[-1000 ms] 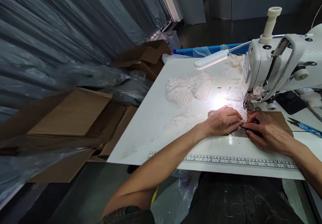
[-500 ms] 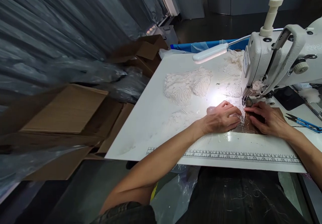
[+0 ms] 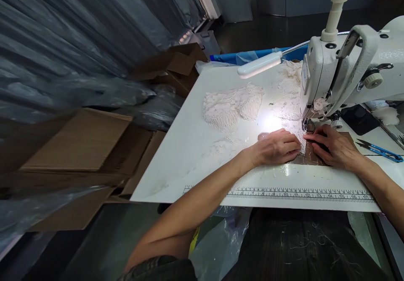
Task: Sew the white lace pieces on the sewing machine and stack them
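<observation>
A narrow piece of white lace [image 3: 302,145] lies under the presser foot [image 3: 305,124] of a white sewing machine [image 3: 318,74]. On its left, my left hand [image 3: 279,146] has its fingers bent and pressed together on the lace. My right hand [image 3: 334,146] is at the other side, its index fingertip and thumb at the lace edge just in front of the foot. Both hands rest over the brown metal-looking plate [image 3: 311,159] of the machine bed. My left fingertips are partly hidden, as is the lace beneath them.
Several white lace pieces [image 3: 233,106] lie on the white table [image 3: 176,163]. A lamp [image 3: 260,65] hangs above them. Blue thread snips [image 3: 380,150] lie at right, near a black pad [image 3: 360,120]. A printed ruler [image 3: 284,194] runs along the front edge. Cardboard boxes [image 3: 78,142] stand at left.
The whole view has shifted slightly. My left fingers look a little more curled together on the lace; my right hand keeps nearly the same place by the presser foot.
</observation>
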The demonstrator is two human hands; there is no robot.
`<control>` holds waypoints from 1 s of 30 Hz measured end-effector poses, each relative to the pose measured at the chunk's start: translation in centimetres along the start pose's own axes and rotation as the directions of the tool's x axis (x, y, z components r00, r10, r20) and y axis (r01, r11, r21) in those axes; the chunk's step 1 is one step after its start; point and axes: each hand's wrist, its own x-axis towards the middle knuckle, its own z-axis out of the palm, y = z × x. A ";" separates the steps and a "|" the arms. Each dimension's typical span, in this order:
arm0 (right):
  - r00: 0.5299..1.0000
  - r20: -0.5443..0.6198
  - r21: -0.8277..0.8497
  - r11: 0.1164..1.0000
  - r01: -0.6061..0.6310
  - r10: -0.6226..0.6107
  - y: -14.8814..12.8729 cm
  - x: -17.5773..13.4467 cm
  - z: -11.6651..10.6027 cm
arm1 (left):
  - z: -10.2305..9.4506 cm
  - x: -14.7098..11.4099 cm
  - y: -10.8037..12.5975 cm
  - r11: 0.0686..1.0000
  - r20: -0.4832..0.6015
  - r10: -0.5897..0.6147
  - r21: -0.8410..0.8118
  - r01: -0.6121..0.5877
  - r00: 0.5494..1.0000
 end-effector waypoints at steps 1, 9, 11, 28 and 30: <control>1.000 -0.012 -0.001 1.000 0.011 -0.011 0.0 0.0 0.0 | -0.1 0.2 -0.1 1.000 0.012 0.003 -0.006 -0.003 1.000; 0.996 0.003 -0.004 0.996 0.085 -0.085 -0.3 0.1 -0.4 | -0.8 1.4 -0.5 0.998 0.120 0.028 0.044 -0.033 0.992; 0.995 0.006 -0.040 0.995 0.095 -0.095 -0.5 0.2 -0.6 | -0.7 1.2 -0.4 0.999 0.094 0.008 0.049 -0.013 0.996; 0.989 0.067 -0.200 0.973 -0.116 0.132 -1.2 0.9 -0.1 | 1.1 0.4 -0.2 0.984 -0.112 -0.137 0.097 0.149 0.984; 0.992 0.019 -0.089 0.989 -0.122 0.124 -1.1 0.7 -0.6 | 1.3 0.4 -0.2 0.984 -0.137 -0.150 0.073 0.161 0.979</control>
